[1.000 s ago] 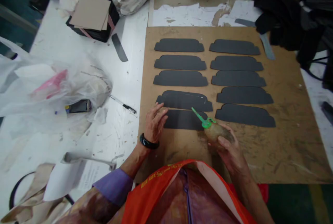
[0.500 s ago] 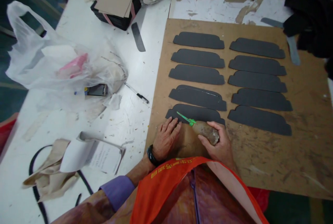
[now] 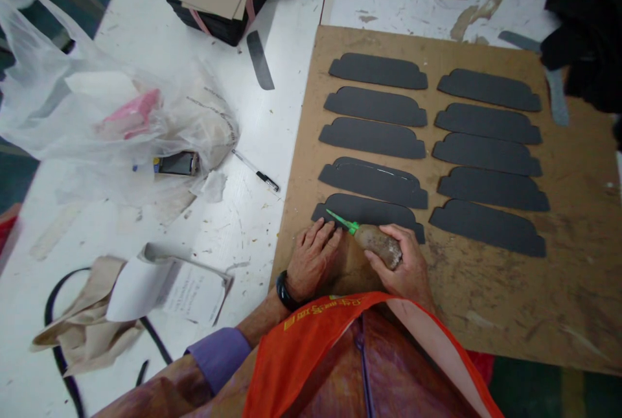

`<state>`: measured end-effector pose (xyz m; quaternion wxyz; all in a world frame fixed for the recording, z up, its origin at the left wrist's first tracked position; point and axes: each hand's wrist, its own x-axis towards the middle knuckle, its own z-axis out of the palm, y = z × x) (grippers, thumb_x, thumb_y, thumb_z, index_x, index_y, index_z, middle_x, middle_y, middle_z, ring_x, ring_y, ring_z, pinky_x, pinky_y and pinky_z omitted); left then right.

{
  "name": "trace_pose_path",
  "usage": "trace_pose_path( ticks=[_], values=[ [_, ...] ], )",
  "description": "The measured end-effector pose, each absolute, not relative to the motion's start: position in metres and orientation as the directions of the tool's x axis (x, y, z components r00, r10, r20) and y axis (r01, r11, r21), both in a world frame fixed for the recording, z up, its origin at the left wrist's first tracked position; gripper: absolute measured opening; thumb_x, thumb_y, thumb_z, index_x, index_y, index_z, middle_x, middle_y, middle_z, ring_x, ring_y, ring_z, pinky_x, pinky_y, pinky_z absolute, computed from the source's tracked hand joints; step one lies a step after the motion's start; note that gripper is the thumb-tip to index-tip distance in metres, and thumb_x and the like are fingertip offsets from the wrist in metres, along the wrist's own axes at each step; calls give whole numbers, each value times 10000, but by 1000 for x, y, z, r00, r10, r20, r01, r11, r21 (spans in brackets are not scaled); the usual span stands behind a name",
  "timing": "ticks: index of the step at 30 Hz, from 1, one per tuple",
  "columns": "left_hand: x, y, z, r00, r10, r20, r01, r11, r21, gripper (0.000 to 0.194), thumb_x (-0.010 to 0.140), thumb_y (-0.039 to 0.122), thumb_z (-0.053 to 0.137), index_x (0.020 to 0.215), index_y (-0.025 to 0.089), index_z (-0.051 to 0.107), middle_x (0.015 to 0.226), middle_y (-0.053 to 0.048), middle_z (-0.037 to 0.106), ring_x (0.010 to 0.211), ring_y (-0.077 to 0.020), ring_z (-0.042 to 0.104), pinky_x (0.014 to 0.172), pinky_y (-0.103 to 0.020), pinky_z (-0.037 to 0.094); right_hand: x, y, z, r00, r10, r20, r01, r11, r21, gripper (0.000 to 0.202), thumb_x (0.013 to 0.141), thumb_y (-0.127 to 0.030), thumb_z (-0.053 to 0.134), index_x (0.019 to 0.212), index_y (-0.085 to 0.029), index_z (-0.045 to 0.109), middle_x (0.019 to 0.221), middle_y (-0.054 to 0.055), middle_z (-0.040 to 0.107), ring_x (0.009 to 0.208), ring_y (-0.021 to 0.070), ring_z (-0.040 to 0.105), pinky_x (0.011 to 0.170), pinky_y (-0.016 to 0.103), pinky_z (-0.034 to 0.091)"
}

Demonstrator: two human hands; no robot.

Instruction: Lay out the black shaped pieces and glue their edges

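In my right hand [image 3: 403, 262] is a stained squeeze glue bottle [image 3: 381, 244] with a green nozzle, lying tilted so that the nozzle points left. Its tip is over the left part of the nearest dark grey shaped piece [image 3: 374, 209]; whether it touches cannot be told. My left hand [image 3: 313, 259] lies flat, fingers stretched, their tips at that piece's lower left edge. A thin pale line runs along the top of the piece just above [image 3: 374, 181]. Several like pieces lie in two columns on the brown board [image 3: 486, 301].
A plastic bag [image 3: 121, 113], a pen [image 3: 255, 170] and an open notepad [image 3: 189, 291] lie on the white table to the left. A black box [image 3: 221, 23] topped with beige sheets stands farther back. Black cloth [image 3: 583, 42] lies at the upper right.
The nozzle tip has shifted slightly left along the nearest piece, with my right hand following. My left hand has stayed by the edge. The whole view has shifted a little.
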<state>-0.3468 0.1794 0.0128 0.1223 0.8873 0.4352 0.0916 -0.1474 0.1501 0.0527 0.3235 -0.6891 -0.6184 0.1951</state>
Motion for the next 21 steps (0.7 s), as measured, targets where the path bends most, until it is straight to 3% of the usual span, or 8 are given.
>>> trace_pose_path(
  ticks=[12, 21],
  values=[
    [-343, 183, 21, 602, 799, 13, 758, -576, 305, 423, 914, 277, 478, 1329, 196, 481, 1304, -94, 560, 1262, -263, 425, 972, -397, 342, -153, 155, 48, 209, 961, 182, 736, -32, -676, 382, 742, -257, 633, 1104, -238, 513, 1042, 81, 582, 991, 252, 570, 867, 449, 479],
    [-337, 185, 26, 593, 805, -19, 772, -562, 296, 542, 864, 446, 544, 1348, 215, 466, 1270, -122, 555, 1228, -308, 431, 960, -452, 329, -159, 155, 57, 278, 946, 168, 735, -97, -671, 360, 767, -237, 615, 1112, -236, 512, 1047, 84, 581, 1017, 255, 563, 889, 462, 473]
  ],
)
